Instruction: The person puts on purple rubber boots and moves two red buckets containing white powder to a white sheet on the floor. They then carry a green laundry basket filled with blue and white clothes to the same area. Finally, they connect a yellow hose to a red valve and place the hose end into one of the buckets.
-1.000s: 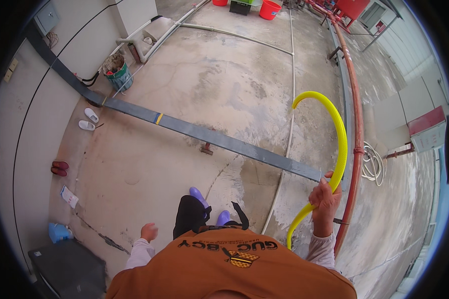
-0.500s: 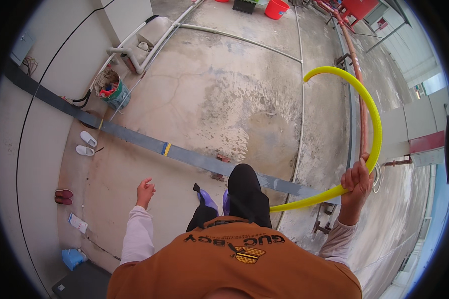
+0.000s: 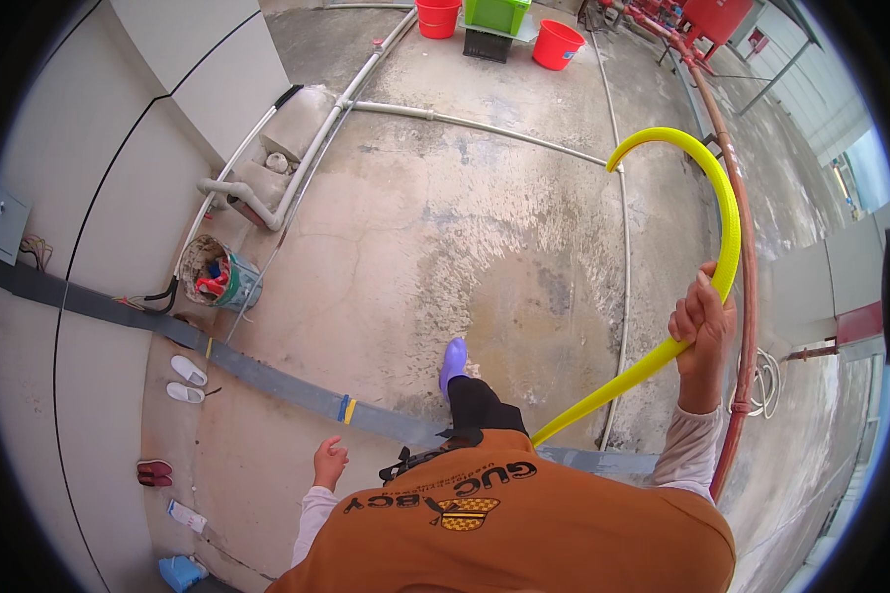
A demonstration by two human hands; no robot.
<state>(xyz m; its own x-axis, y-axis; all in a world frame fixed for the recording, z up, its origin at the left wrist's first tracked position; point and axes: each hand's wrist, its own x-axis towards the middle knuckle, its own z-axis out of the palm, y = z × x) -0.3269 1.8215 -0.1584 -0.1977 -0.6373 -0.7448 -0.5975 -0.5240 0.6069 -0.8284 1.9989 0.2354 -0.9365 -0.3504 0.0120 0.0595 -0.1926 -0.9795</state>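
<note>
My right hand is wrapped round a bright yellow hose, out at my right side. From the hand the hose arcs upward and bends over to the left, its free end hanging above the floor near a thin white pipe. Its other stretch runs down toward my waist and passes out of sight behind my shirt. My left hand hangs low on the left, empty, with its fingers loosely bent and apart. A purple boot shows on one of my feet, on the wet-stained concrete.
A dark grey flat duct crosses the floor at my legs. White pipes run along the ground ahead, and a red pipe lies at right. Red buckets, a green crate, a filled bucket and white shoes stand about.
I have moved forward, one boot now past the grey duct. The hose has come along in my right hand. More of the red buckets and green crate shows ahead.
</note>
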